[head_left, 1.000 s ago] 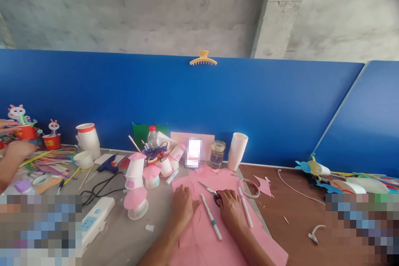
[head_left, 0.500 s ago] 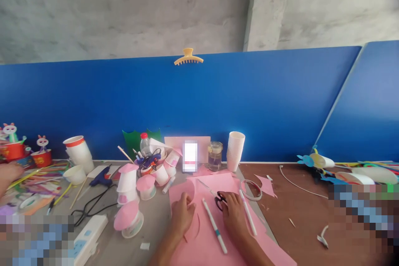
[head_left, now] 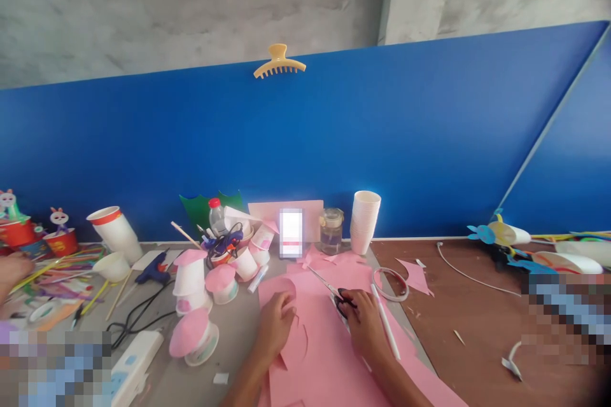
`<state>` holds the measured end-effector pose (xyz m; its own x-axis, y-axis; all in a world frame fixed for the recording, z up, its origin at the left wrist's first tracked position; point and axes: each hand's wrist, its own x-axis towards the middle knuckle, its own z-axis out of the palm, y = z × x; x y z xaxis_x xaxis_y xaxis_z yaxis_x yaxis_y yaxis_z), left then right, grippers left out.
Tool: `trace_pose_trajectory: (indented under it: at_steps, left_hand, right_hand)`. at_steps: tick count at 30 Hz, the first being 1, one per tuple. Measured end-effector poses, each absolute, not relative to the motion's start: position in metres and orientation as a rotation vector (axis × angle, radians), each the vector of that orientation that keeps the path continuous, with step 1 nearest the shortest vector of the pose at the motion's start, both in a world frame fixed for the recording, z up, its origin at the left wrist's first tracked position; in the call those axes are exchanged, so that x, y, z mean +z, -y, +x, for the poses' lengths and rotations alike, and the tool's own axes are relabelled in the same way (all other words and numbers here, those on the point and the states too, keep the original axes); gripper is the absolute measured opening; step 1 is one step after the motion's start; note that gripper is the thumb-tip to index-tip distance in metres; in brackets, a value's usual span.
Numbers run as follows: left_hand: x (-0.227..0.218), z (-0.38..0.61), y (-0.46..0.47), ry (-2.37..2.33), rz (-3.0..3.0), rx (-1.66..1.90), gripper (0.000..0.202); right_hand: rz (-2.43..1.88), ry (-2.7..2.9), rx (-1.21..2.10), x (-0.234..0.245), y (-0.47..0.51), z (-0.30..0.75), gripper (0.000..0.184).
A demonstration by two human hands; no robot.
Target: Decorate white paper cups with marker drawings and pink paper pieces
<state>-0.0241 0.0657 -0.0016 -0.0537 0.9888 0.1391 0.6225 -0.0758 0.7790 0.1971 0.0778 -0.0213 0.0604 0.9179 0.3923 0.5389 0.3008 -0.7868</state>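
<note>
Pink paper sheets [head_left: 329,362] lie layered in front of me. At their left side my left hand [head_left: 275,325] is closed, fingers curled on the edge of a pink piece whose rounded end [head_left: 287,286] shows beyond the fingertips. My right hand [head_left: 363,318] is closed around the black handles of the scissors [head_left: 327,283]; the blades point away to the upper left over the paper. A white marker [head_left: 386,324] lies just right of that hand. Another pale marker is mostly hidden under the same hand. Thin curved pink offcuts [head_left: 305,340] rest between my hands.
Pink-roofed paper cups [head_left: 193,337], a glue gun [head_left: 155,268] and a power strip [head_left: 136,365] stand left. Behind the paper are a phone [head_left: 291,232], a glass jar [head_left: 331,232] and stacked cups [head_left: 365,222]. A tape ring [head_left: 391,284] lies right. Another person's hand [head_left: 14,270] is far left.
My right hand has lifted the scissors' handles slightly and shifted right. The teal-banded marker that lay between my hands is now mostly covered by my right hand. The view has tilted slightly.
</note>
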Motion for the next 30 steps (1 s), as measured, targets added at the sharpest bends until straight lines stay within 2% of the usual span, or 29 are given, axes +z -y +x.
trace_pose_trajectory:
  at_steps: [8, 16, 20, 26, 30]
  left_hand:
    - [0.003, -0.025, -0.062, -1.597, 1.683, 0.853, 0.043]
    - [0.012, -0.025, -0.060, -1.390, 1.677, 0.878, 0.044]
    - [0.015, -0.029, -0.062, -1.329, 1.666, 0.928, 0.038]
    - [0.011, -0.033, -0.063, -1.458, 2.066, 1.014, 0.027]
    - [0.013, -0.029, -0.061, -1.550, 2.203, 0.827, 0.045]
  right_hand:
    - [-1.392, 1.592, 0.506, -0.026, -0.081, 0.199, 0.020]
    - [-1.410, 1.566, 0.565, -0.021, -0.080, 0.197, 0.021]
    - [-1.406, 1.549, 0.596, -0.022, -0.080, 0.198, 0.020]
    - [-1.423, 1.538, 0.622, -0.019, -0.080, 0.197, 0.019]
    - [-1.428, 1.538, 0.618, -0.017, -0.079, 0.197, 0.018]
